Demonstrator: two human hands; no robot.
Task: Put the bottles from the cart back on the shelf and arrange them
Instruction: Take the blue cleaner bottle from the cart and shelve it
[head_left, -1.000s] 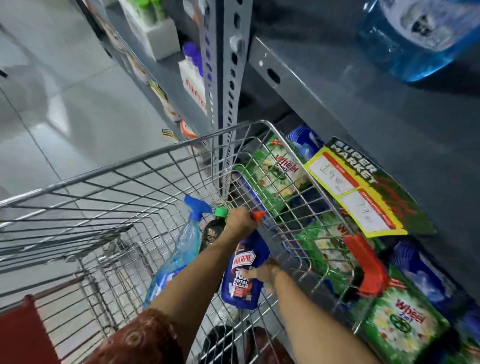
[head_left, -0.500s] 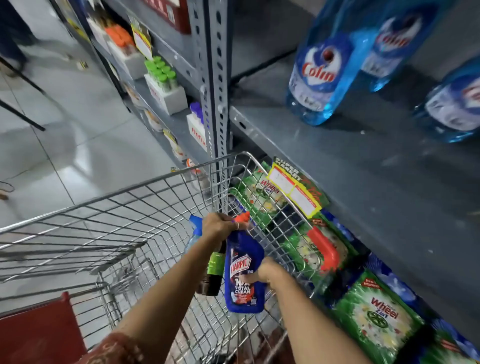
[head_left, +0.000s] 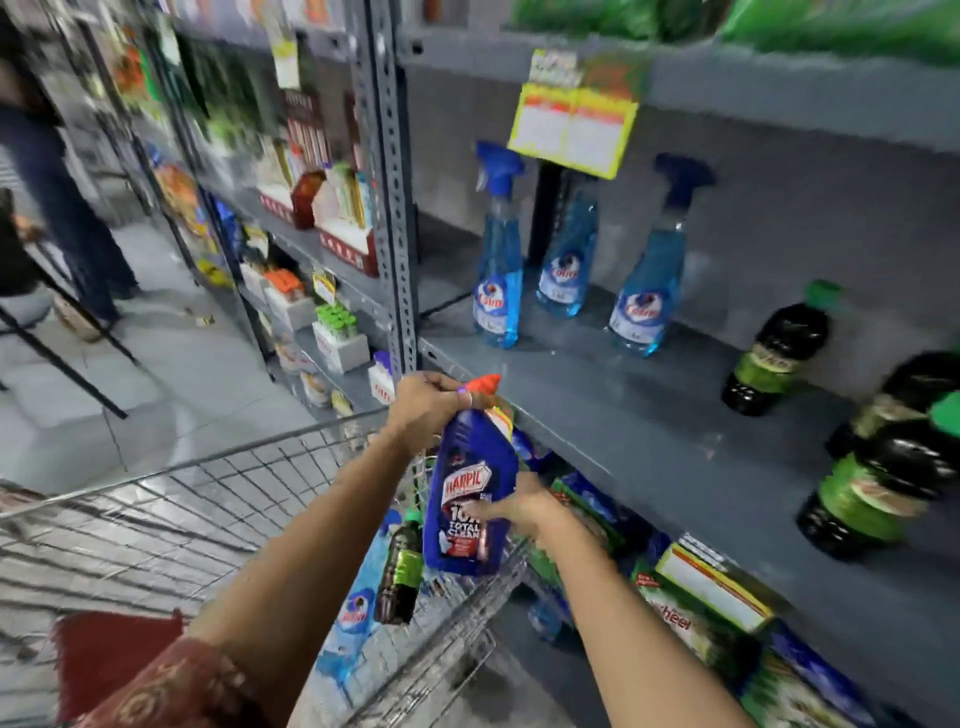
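While gripped, Harpic bottle (head_left: 470, 499) near shelf edge (head_left: 566, 436).

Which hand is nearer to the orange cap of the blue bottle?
Left. The left hand grips the neck beside the orange cap; the right hand holds the blue bottle lower.

Pretty even indoor light here, on the dim, bluish side, no hard shadows. Soft glare smears across the floor tiles (head_left: 171, 364) at left. Motion blur is heavy: the cart wires (head_left: 156, 519) streak, the far-left shelves turn to mush, and the dark green-capped bottles (head_left: 883, 467) at right are smeared. Wide-angle bend tilts the shelf upright (head_left: 389, 182). The Harpic bottle (head_left: 467, 499) label stays fairly readable.
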